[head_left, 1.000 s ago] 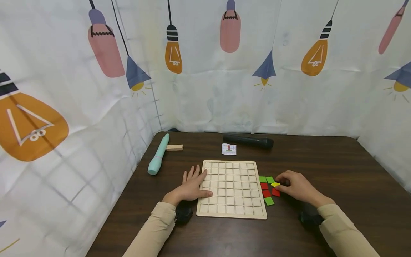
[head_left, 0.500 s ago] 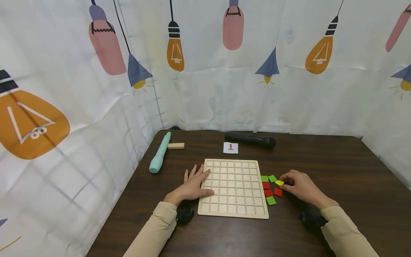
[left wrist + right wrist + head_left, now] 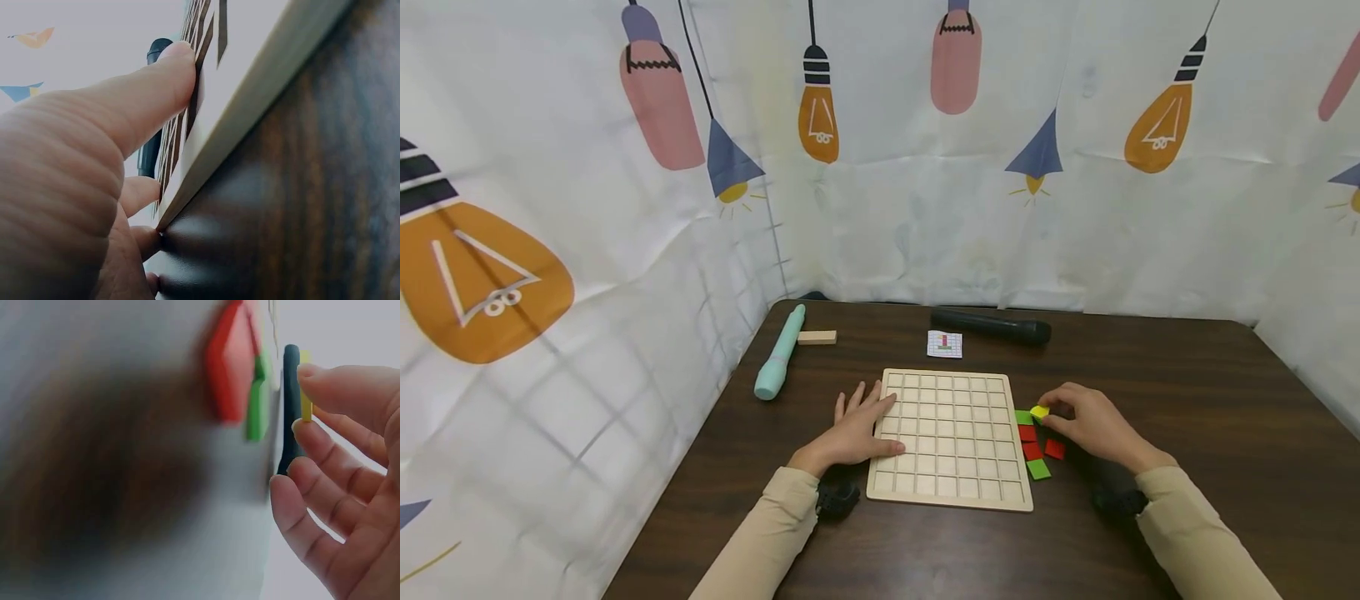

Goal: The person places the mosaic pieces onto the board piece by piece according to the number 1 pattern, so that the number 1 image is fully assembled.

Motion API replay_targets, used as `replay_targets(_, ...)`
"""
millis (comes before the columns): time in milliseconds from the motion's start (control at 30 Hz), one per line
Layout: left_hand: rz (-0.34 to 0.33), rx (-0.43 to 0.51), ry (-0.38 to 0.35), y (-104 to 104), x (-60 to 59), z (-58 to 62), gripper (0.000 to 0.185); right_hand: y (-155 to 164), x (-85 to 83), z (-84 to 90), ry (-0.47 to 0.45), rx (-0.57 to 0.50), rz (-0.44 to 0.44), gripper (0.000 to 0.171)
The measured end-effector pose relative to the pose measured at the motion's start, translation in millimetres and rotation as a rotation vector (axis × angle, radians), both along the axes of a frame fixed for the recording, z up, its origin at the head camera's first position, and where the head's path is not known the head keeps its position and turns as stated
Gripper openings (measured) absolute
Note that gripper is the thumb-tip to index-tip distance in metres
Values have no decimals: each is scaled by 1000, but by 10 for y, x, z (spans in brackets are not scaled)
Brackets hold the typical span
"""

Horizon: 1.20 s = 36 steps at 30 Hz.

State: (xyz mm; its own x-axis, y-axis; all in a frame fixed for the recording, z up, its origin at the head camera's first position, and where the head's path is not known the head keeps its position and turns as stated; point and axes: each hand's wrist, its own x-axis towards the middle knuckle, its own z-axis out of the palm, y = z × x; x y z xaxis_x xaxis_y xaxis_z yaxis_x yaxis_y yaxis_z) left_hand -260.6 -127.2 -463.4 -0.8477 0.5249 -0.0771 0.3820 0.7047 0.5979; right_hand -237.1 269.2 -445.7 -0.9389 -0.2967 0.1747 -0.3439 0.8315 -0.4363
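Right hand (image 3: 1093, 427) now lifted toward grid board (image 3: 951, 439), fingers pinching yellow tile (image 3: 1039, 412), left hand (image 3: 855, 429) flat on board's left edge, grip relaxed

grid board (image 3: 950, 439) on table (image 3: 1187, 400), the landmark | left hand (image 3: 856, 433) at board's left edge, fingers on it | right hand (image 3: 1090, 425) right of board, pinching a tile (image 3: 1039, 412) | loose tiles (image 3: 1036, 450) just beside board's right edge | card (image 3: 944, 343) behind board | microphone (image 3: 991, 326) behind card | tube (image 3: 778, 363) and block (image 3: 817, 337) behind-left of board
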Motion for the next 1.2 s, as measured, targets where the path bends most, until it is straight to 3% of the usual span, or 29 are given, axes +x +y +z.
replay_targets(267, -6, 21, -6, -5, -5, -18, 85, -341, -235, 100, -11, -50, 56, 25)
replay_targets(533, 2, 19, -2, -12, 4, -27, 88, -650, -443, 91, -40, -88, 118, 23)
replay_targets(933, 18, 11, 14, -4, -8, -32, 85, -939, -567, 71, -95, -106, 160, 19)
replay_targets(1200, 23, -4, 12, -4, 0, -27, 85, -1133, -634, 26, -79, -105, 201, 20)
